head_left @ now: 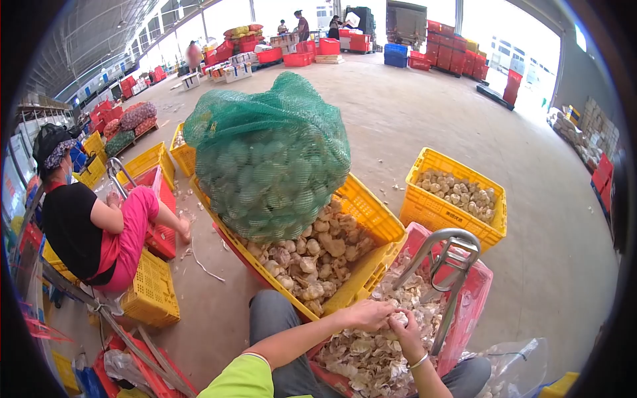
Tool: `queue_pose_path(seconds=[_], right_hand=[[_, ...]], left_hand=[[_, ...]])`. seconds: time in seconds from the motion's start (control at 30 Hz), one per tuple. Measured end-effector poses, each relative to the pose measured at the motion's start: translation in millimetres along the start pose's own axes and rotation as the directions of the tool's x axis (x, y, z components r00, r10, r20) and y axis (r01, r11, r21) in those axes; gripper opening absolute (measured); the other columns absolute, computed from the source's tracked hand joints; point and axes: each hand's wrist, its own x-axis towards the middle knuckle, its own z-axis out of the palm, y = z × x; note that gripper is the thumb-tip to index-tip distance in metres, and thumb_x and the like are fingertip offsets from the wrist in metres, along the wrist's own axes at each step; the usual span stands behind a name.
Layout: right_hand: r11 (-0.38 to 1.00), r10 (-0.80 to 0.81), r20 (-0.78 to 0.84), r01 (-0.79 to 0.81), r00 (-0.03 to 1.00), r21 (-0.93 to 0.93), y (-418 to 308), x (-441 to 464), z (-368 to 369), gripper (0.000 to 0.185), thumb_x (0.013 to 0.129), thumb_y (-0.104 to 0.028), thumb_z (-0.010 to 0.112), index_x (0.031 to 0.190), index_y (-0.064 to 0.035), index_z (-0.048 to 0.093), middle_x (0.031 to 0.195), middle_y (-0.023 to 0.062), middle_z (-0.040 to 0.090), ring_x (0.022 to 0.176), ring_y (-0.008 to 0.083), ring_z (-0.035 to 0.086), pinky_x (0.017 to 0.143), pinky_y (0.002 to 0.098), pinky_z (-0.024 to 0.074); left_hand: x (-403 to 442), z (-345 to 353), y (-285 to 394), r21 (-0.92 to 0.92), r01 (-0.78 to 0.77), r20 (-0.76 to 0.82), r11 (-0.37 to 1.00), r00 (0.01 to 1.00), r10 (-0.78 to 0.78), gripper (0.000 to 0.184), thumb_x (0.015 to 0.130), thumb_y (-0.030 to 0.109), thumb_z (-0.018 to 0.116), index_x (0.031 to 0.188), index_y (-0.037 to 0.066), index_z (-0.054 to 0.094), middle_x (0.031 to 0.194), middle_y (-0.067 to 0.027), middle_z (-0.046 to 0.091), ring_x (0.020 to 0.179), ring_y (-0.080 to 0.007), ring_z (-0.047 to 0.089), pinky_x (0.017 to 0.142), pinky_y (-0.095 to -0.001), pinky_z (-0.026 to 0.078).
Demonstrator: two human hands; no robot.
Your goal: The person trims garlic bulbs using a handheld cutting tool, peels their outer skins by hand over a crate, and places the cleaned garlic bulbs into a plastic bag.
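My left hand [371,315] and my right hand [407,335] meet over a red crate [474,292] heaped with loose garlic skins [361,351]. Between their closed fingers is a whitish garlic bulb [400,318], partly covered by the fingertips. A metal frame with a curved handle [458,242] rises from the crate just beyond my right hand. Directly ahead, a yellow crate [371,205] holds many garlic bulbs [312,259]. On it rests a full green mesh sack [272,166] of garlic.
Another yellow crate [431,215] of garlic stands at the right. A seated co-worker [86,219] is at the left among red and yellow crates. A clear plastic bag [517,365] lies at lower right. Stacked red crates [451,50] and people are farther back.
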Motion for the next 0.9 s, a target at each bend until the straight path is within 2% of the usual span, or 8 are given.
queue_pose_path(seconds=[0.13, 0.23, 0.43, 0.53, 0.73, 0.83, 0.87, 0.9], right_hand=[[0.971, -0.164, -0.055, 0.151, 0.985, -0.185, 8.4, 9.8, -11.8, 0.036, 0.081, -0.019, 0.067, 0.109, -0.0060, 0.049, 0.079, -0.0005, 0.056, 0.069, 0.0049, 0.051, 0.058, 0.0212, 0.0428], [0.924, -0.088, -0.081, 0.051, 0.993, -0.379, 3.7, 5.8, -15.6, 0.037, 0.080, -0.020, 0.068, 0.109, -0.0061, 0.049, 0.078, -0.0009, 0.055, 0.068, 0.0048, 0.050, 0.058, 0.0207, 0.0423], [0.970, -0.132, -0.039, 0.121, 0.991, -0.211, -11.3, -2.1, -6.9, 0.032, 0.083, -0.017, 0.064, 0.109, -0.0071, 0.049, 0.080, 0.0004, 0.054, 0.069, 0.0060, 0.051, 0.060, 0.0201, 0.0430], [0.993, -0.088, -0.197, 0.071, 0.976, -0.089, -9.2, -0.4, -18.0, 0.027, 0.084, -0.017, 0.063, 0.106, -0.0069, 0.051, 0.082, 0.0008, 0.055, 0.071, 0.0062, 0.052, 0.058, 0.0185, 0.0430], [0.873, 0.252, -0.133, -0.165, 0.959, 0.460, -23.3, -15.0, -12.1, 0.033, 0.090, -0.031, 0.052, 0.115, -0.0111, 0.044, 0.106, 0.0077, 0.052, 0.092, 0.0191, 0.057, 0.072, 0.0380, 0.0517], [0.709, 0.294, 0.027, -0.237, 0.955, 0.664, -1.4, -16.8, -6.9, 0.034, 0.091, -0.038, 0.046, 0.116, -0.0148, 0.046, 0.109, 0.0056, 0.054, 0.092, 0.0210, 0.057, 0.074, 0.0407, 0.0507], [0.691, 0.294, 0.069, -0.262, 0.953, 0.674, -0.9, -13.9, -6.5, 0.032, 0.093, -0.036, 0.044, 0.115, -0.0137, 0.047, 0.109, 0.0058, 0.055, 0.093, 0.0206, 0.057, 0.073, 0.0406, 0.0516], [0.674, 0.294, 0.108, -0.286, 0.950, 0.682, -1.8, -12.4, -6.9, 0.029, 0.094, -0.033, 0.042, 0.114, -0.0126, 0.047, 0.108, 0.0060, 0.055, 0.094, 0.0202, 0.057, 0.072, 0.0405, 0.0525]], left_hand=[[4.0, 13.3, -4.3, 0.111, 0.082, 0.038, 0.990, 0.995, -0.087, 0.021, 0.080, 0.021, 0.053, 0.084, 0.001, 0.051, 0.082, -0.0176, 0.059, 0.080, -0.0375, 0.059, 0.066, -0.0450, 0.044], [5.5, 11.9, -12.5, 0.023, 0.068, 0.007, 0.997, 0.998, -0.068, 0.021, 0.077, 0.022, 0.053, 0.080, 0.001, 0.054, 0.076, -0.0184, 0.060, 0.076, -0.0371, 0.059, 0.065, -0.0457, 0.044], [2.7, -0.3, -5.2, -0.061, 0.190, 0.065, 0.980, 0.980, -0.186, 0.021, 0.073, 0.023, 0.056, 0.078, 0.003, 0.058, 0.073, -0.0177, 0.060, 0.073, -0.0355, 0.059, 0.065, -0.0442, 0.045], [2.4, -3.3, -17.1, 0.208, 0.375, 0.039, 0.903, 0.920, -0.391, 0.020, 0.072, 0.023, 0.057, 0.081, 0.005, 0.060, 0.080, -0.0142, 0.063, 0.078, -0.0328, 0.060, 0.067, -0.0406, 0.046], [9.4, 7.8, -23.2, -0.238, 0.120, -0.034, 0.964, 0.991, -0.132, 0.047, 0.079, 0.045, 0.061, 0.097, 0.002, 0.062, 0.092, -0.0129, 0.063, 0.087, -0.0262, 0.060, 0.076, -0.0381, 0.047], [15.4, 54.8, -31.3, -0.798, 0.157, 0.032, 0.582, 0.975, -0.220, 0.043, 0.080, 0.036, 0.066, 0.107, 0.002, 0.060, 0.100, -0.0091, 0.062, 0.090, -0.0171, 0.058, 0.079, -0.0292, 0.046], [15.8, 67.4, -34.0, -0.918, 0.114, 0.028, 0.379, 0.974, -0.224, 0.040, 0.081, 0.031, 0.067, 0.107, 0.002, 0.059, 0.102, -0.0085, 0.061, 0.091, -0.0155, 0.057, 0.079, -0.0278, 0.046], [14.2, 69.9, -28.6, -0.924, 0.090, 0.000, 0.371, 0.972, -0.236, 0.039, 0.082, 0.029, 0.066, 0.111, 0.003, 0.058, 0.104, -0.0070, 0.061, 0.092, -0.0132, 0.056, 0.080, -0.0266, 0.045]])
